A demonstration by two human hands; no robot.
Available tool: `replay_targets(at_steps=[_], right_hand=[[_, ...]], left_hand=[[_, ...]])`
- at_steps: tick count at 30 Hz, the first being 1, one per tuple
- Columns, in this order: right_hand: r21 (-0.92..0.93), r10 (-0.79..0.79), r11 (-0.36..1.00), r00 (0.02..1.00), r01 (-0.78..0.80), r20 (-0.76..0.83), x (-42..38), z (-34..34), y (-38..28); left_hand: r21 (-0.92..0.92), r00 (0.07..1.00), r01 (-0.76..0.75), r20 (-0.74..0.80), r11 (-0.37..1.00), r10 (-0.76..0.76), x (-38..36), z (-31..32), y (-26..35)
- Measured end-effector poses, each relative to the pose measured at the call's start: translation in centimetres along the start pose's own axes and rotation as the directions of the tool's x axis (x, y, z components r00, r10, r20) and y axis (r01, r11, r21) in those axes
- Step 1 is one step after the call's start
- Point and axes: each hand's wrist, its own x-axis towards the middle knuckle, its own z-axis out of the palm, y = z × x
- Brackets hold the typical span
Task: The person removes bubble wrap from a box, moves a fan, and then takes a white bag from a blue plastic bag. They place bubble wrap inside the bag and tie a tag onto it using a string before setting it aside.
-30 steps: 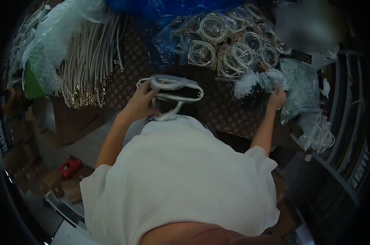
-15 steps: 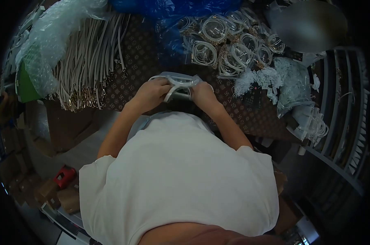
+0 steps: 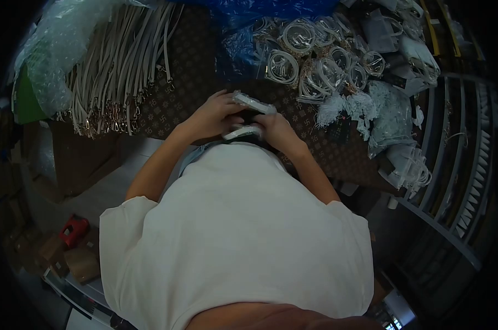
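Close to my body at the table's near edge, both hands grip a coiled pale strap [image 3: 253,103] that has a shiny look, like clear plastic around it. One curved part of it rises above my fingers, and a lower part shows just over my shirt. My left hand [image 3: 214,117] is closed on the coil's left side, its fingers bent inward. On the other side, my right hand [image 3: 280,132] is closed on it too, with the fingertips partly hidden. Past my hands lie several bagged strap coils [image 3: 282,66] with gold-coloured metal parts.
Many long pale straps [image 3: 122,60] with metal clips hang together at the left beside bubble wrap [image 3: 56,71]. Blue plastic [image 3: 276,7] lies at the back. White tags [image 3: 345,107] and clear bags [image 3: 392,118] cover the right side of the patterned table [image 3: 191,60]. A metal rack [image 3: 441,159] stands beyond.
The coil has turned in my hands, its upper part now tilted and higher. My head view has shifted slightly, and the rounded blurry shape at the upper right is gone.
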Motion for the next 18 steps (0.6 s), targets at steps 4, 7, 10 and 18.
replay_targets(at_steps=[4,7,10,18], right_hand=[[0.103,-0.069,0.994,0.976,0.048,0.206,0.8,0.2,-0.3],[0.232,-0.079,0.973,0.931,-0.007,0.357,1.7,0.2,-1.7],[0.271,-0.12,0.963,0.885,-0.007,0.449,1.3,0.7,-1.8],[0.192,-0.25,0.965,0.854,0.18,0.456,1.6,-0.4,-0.9]], left_hand=[[0.205,0.983,-0.184,0.03,0.961,0.182,0.6,-0.3,0.0],[0.237,0.99,-0.141,0.046,0.961,0.134,0.9,-0.2,-0.1],[0.22,0.972,-0.106,-0.183,0.97,0.148,1.0,-0.3,-1.1],[0.239,0.996,-0.015,-0.079,0.971,0.035,1.2,0.4,-2.0]])
